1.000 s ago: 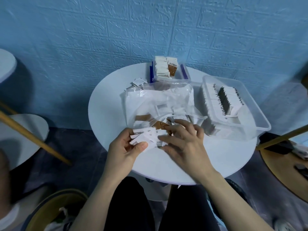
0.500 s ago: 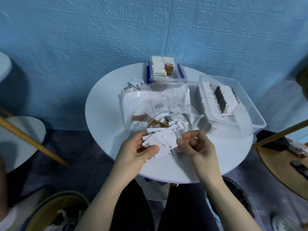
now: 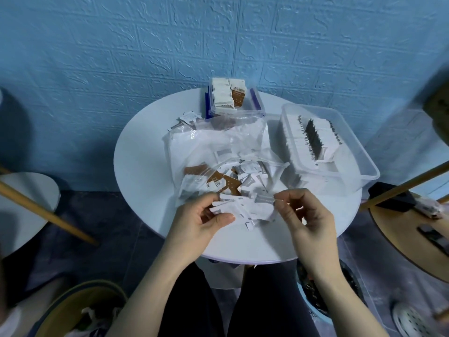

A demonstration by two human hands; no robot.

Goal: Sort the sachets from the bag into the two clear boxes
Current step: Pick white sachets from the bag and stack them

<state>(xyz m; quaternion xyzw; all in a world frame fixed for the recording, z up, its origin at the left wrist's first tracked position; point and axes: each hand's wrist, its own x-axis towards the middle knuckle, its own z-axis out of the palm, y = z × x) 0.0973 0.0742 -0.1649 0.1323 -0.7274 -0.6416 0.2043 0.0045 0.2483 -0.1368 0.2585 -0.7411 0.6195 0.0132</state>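
Observation:
A clear plastic bag (image 3: 213, 144) lies open on the round white table (image 3: 143, 161), with white and brown sachets (image 3: 223, 183) spilling from its mouth. My left hand (image 3: 201, 220) grips a fanned stack of white sachets (image 3: 240, 209) just above the table's near edge. My right hand (image 3: 306, 215) pinches the right edge of one white sachet (image 3: 264, 198) at the top of that stack. A small clear box (image 3: 252, 110) at the back holds upright brown and white sachets. A large clear box (image 3: 349, 147) at the right holds a row of white sachets.
A few loose sachets (image 3: 187, 117) lie left of the small box. The blue textured wall (image 3: 170, 45) stands right behind the table. Wooden poles (image 3: 48, 215) cross at both sides, and other round tables (image 3: 26, 203) stand left and right. My knees sit under the near edge.
Both hands lifted off the bag's mouth and drew back toward me with white sachets. My left hand now fans the stack and my right hand has shifted right, pinching one sachet.

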